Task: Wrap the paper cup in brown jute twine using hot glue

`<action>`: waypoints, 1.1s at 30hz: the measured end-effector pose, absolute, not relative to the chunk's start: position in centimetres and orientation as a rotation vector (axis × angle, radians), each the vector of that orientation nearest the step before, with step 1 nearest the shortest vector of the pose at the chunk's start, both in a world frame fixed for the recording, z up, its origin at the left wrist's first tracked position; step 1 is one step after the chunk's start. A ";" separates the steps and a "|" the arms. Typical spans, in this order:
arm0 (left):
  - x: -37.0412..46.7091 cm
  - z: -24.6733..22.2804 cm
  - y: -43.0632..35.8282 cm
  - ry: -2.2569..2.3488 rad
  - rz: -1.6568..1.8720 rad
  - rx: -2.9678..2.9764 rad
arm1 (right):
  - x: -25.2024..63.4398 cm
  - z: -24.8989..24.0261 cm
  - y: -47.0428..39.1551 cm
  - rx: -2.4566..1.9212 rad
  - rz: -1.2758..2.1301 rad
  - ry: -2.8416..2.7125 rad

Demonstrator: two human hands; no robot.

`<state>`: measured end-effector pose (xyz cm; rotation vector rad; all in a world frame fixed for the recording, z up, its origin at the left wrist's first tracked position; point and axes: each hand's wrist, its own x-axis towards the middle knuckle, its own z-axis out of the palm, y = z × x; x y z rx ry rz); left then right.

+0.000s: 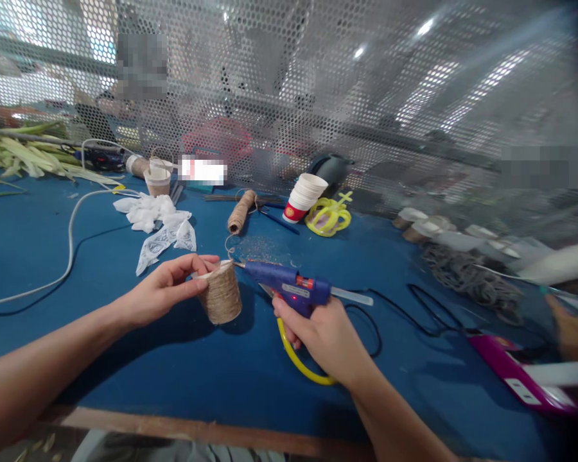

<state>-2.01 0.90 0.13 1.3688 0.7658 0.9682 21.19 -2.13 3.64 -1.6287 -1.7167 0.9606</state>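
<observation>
My left hand (pixel 176 282) pinches the rim of a paper cup (pixel 221 295) wrapped in brown twine, with the fingers inside and the thumb outside. The cup is tilted just above the table. My right hand (pixel 325 327) is closed around the handle of a blue hot glue gun (pixel 289 279), whose nozzle meets the cup's upper edge. A clear glue stick (pixel 351 296) pokes out of its back, and a small red light glows on its side. A strand of twine runs from near the cup to a twine roll (pixel 241 212) lying behind it. Under my right hand curves a yellow ring-like piece (pixel 301 366).
Stacked paper cups (pixel 304 197) and a yellow crown-shaped piece (pixel 328 217) stand at the back. White lace cloth (pixel 166 234) lies left. Grey cord (pixel 472 276) and a magenta power strip (pixel 520 372) are right, near another person's hand (pixel 573 327). Perforated metal (pixel 270 83) borders the blue table.
</observation>
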 end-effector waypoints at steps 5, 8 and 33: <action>-2.2 0.1 1.2 0.745 1.000 1.386 | 22.5 4.3 -0.5 -1.615 0.985 -1.635; -2.4 0.3 1.3 0.762 1.008 1.415 | 24.1 3.9 1.7 -1.601 0.921 -1.507; -2.8 1.5 0.8 0.651 0.831 1.483 | 17.5 5.3 5.1 -1.139 1.184 -2.205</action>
